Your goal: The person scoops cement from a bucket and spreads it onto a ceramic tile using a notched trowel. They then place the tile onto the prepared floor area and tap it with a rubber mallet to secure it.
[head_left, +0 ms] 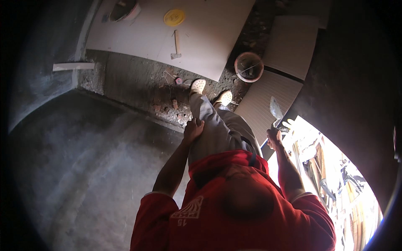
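Observation:
My right hand point(274, 139) is closed on the handle of a trowel point(275, 108), whose pale, leaf-shaped metal blade points up over the ridged tile. My left hand point(193, 130) is at my grey trouser leg point(203, 117), its fingers curled on the cloth at thigh height. Both forearms come out of red sleeves. My feet in cream slip-on clogs point(198, 86) stand on rough ground beside a large pale board point(138, 29).
A hammer point(176, 44), yellow disc point(174, 17) and bucket point(127, 12) rest on the board. Another bucket point(249, 67) stands beside ridged tiles point(289, 42). Plastered wall point(50, 37), ledge strip point(73, 66), smooth grey surface at lower left, rubble, and a bright opening with debris point(335, 175) at right.

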Motion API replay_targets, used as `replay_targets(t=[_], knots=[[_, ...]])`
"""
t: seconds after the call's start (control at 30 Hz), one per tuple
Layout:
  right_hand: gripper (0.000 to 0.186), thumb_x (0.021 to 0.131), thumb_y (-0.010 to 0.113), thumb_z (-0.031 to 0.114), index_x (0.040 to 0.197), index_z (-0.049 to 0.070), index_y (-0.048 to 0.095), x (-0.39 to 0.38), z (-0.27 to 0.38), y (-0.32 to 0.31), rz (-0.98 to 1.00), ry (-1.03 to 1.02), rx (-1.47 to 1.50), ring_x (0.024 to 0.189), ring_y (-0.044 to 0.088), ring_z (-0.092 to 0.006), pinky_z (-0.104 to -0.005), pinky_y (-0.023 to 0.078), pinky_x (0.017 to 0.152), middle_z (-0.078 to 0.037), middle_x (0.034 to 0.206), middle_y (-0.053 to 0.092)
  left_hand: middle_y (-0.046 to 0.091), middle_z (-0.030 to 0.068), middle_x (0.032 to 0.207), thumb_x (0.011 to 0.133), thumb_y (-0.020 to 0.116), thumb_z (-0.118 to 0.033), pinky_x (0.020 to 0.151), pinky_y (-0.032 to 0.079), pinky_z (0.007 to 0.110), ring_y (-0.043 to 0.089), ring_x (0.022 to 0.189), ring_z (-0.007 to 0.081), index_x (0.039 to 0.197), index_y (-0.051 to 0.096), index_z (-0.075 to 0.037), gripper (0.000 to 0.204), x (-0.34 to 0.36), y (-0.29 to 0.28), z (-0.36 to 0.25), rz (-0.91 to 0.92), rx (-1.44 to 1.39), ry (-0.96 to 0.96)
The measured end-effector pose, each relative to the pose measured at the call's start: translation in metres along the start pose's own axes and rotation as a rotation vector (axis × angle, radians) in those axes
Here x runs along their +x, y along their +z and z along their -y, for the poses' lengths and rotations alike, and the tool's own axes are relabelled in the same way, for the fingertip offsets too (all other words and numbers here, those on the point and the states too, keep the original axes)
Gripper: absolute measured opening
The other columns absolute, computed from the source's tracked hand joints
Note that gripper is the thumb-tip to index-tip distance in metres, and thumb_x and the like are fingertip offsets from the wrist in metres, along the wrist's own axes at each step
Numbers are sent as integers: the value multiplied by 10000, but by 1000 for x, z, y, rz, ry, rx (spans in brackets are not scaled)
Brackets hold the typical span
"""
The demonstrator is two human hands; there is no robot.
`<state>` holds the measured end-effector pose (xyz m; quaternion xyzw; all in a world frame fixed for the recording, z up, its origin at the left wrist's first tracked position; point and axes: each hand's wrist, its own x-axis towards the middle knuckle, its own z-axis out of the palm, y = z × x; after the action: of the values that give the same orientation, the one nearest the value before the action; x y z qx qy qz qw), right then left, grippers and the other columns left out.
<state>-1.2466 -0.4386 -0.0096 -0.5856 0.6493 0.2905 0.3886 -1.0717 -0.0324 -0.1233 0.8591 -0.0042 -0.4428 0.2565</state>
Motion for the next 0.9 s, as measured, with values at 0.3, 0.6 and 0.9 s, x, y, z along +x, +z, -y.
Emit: replay_targets(t=[0.3,0.6,0.9], knots=[[516,857,787,463,917,-45,718,-3,-30,61,176,-228,-85,667,662,-192,-388,532,629,-122,750,687,677,188,958,863,763,-294,830,516,517,655,940,420,953,649,-80,259,-38,-82,-121,-63,294,270],[137,866,765,150,868,78,649,-75,-36,103,371,-150,498,650,523,-90,-298,429,597,30,744,599,689,161,851,876,719,-143,766,510,468,667,843,368,885,622,-27,152,6,-188,-103,510,298,501],[410,914,767,305,1087,-35,618,-98,5,180,80,-188,614,849,608,-224,-399,510,801,-118,906,676,720,154,846,873,753,-241,749,536,405,710,806,285,938,703,-17,238,97,-208,-139,738,544,543]])
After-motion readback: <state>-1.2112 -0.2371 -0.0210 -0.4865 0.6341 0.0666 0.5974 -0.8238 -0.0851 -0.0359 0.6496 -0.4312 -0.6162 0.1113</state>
